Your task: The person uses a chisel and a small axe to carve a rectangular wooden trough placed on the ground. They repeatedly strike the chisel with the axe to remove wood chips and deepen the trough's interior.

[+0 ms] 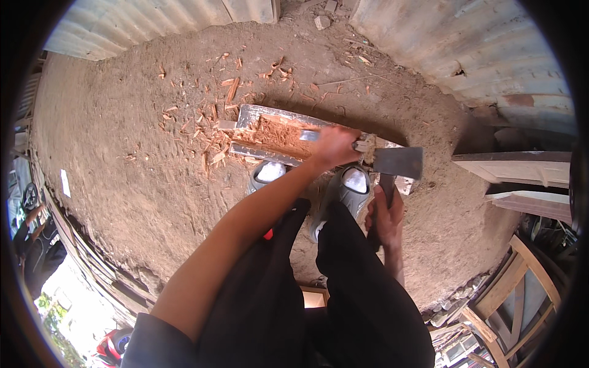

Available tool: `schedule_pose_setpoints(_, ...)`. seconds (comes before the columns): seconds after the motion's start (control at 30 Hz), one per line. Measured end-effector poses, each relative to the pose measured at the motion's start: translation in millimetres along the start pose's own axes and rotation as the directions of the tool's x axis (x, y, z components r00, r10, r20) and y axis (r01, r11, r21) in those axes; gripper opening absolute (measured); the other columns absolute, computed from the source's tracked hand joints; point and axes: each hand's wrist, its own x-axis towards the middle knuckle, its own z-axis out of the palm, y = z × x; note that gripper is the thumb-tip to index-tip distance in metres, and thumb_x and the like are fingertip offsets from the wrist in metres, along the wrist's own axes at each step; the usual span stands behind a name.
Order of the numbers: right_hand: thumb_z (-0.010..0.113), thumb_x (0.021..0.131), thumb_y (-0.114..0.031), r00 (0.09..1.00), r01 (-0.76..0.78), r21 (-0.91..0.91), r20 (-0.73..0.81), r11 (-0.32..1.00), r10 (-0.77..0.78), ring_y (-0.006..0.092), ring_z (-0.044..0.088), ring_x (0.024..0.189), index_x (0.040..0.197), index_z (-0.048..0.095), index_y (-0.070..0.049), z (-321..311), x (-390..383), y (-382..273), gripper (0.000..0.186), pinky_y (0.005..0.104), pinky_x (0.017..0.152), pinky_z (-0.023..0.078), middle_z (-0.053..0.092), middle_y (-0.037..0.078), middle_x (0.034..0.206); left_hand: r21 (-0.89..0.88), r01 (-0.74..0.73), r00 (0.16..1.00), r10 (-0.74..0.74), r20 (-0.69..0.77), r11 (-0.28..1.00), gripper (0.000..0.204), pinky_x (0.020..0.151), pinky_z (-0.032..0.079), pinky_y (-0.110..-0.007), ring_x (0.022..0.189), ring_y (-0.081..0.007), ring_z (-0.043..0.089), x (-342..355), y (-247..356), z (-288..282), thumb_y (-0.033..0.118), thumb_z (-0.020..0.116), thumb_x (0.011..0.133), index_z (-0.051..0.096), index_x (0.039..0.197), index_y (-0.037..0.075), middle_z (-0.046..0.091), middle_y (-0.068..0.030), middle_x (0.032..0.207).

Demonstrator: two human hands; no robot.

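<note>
Chips: loose chips (216, 126) lie over the ground (123, 110) and around the left end of the block (287, 116); by their number, a good deal of cutting looks done.
Block: on the ground, running left to right just in front of the shoes (353, 199), its long side walls standing.
Hollow: the hollow (276, 138) is well opened between those walls and seems to run out at the left end; its floor is rough and fibrous, so levelling and cleaning look left to do.
Chisel: the chisel (308, 135) lies along the block, blade toward the left over the hollow, handle toward the right.
Left hand: the left hand (336, 147) is closed around the chisel.
Right hand: the right hand (388, 216) is wrapped around the handle of the hatchet (397, 162).
Hatchet: its broad head is by the chisel's handle end, in use as a striker, I judge.
Right end: partly covered by left hand and hatchet, so I cannot tell how far the cutting reaches there.
</note>
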Motion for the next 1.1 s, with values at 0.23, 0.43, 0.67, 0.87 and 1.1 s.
schedule_pose_setpoints(0.23,0.057,0.107,-0.033,0.988,0.053,0.199,-0.155,0.979,-0.022,0.0138,0.053,0.046,0.111,0.05,-0.003,16,-11,-5,0.031,0.031,0.04,0.044,0.053,0.004,0.068,0.001,0.004,0.997,-0.004,0.077,1.0,0.027,0.067,0.057,-0.05,0.077,-0.0356,0.074,-8,-4,-12,0.034,0.076,0.069,0.074,0.088,0.015,0.073,-0.0144,0.077)
schedule_pose_setpoints(0.43,0.062,0.106,-0.037,0.993,-0.013,0.021,0.12,1.0,0.011,0.0137,0.049,0.043,0.111,0.054,-0.004,-4,8,1,0.034,0.0302,0.038,0.041,0.051,0.004,0.066,0.151,-0.052,0.992,0.035,0.118,0.987,0.027,0.063,0.055,-0.046,0.071,-0.0309,0.073,-16,-17,-22,0.029,0.079,0.062,0.076,0.085,0.017,0.071,-0.0096,0.07)
schedule_pose_setpoints(0.67,0.06,0.106,-0.037,0.998,-0.011,0.111,0.058,0.994,0.005,0.0137,0.051,0.043,0.119,0.053,0.001,-16,-16,-18,0.041,0.03,0.038,0.042,0.051,0.004,0.066,-0.024,-0.122,0.985,0.124,0.119,0.992,0.028,0.064,0.056,-0.047,0.073,-0.0341,0.072,-21,-12,-26,0.028,0.076,0.061,0.072,0.083,0.013,0.072,-0.0129,0.075)
schedule_pose_setpoints(0.87,0.059,0.106,-0.039,0.997,0.039,0.06,0.058,0.997,-0.043,0.0134,0.051,0.043,0.118,0.053,0.001,-17,-25,-30,0.042,0.0289,0.038,0.042,0.051,0.005,0.065,-0.131,-0.09,0.995,0.094,0.029,0.987,0.031,0.066,0.056,-0.047,0.073,-0.0369,0.071,-14,-1,-16,0.024,0.076,0.059,0.073,0.086,0.009,0.071,-0.0141,0.074)
schedule_pose_setpoints(1.1,0.056,0.108,-0.034,0.978,0.193,0.034,-0.084,0.981,-0.189,0.0132,0.052,0.044,0.116,0.054,-0.001,2,-28,-10,0.035,0.0281,0.04,0.041,0.052,0.005,0.066,-0.112,-0.021,1.0,0.02,-0.013,0.994,0.027,0.067,0.057,-0.047,0.075,-0.0374,0.072,0,5,-14,0.024,0.076,0.063,0.077,0.087,0.011,0.071,-0.0158,0.074)
